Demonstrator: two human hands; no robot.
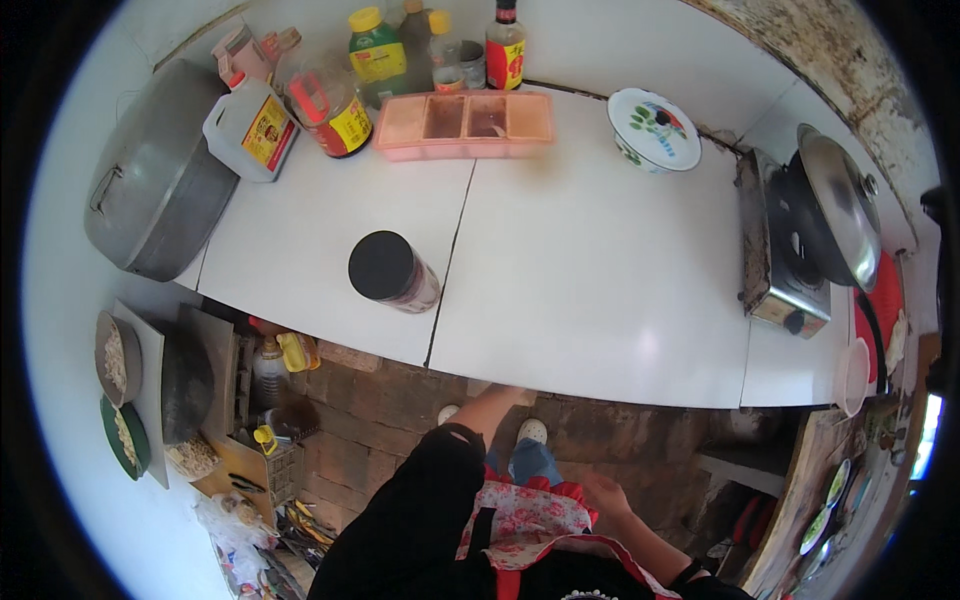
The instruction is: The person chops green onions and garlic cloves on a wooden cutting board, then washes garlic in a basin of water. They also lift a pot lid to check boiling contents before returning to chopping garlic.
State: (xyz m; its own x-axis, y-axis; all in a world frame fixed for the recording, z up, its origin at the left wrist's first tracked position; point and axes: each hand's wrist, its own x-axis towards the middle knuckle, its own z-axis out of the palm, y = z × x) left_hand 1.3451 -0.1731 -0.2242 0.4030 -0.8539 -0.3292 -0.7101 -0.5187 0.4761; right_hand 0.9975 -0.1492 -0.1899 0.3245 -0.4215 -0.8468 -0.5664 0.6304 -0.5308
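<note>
My left arm reaches forward to the counter's front edge. Most of my left hand (516,395) is hidden beneath that edge, so what it holds or touches does not show. Low beside the floral apron (517,506) hangs my right hand (606,495), with nothing visible in it. On the white tiled counter (585,270) before me stands a clear jar (417,291) with a black lid (381,265), partly filled with something reddish. Behind it lies a pink four-section seasoning box (465,148); its two middle compartments look dark inside.
Sauce bottles (379,64) and jugs (255,131) line the back left, beside a large metal pot (161,172). A lidded enamel bowl (652,131) stands back right. At the right, a covered wok (836,210) sits on a gas stove (780,255). Oil bottles (271,371) stand below left.
</note>
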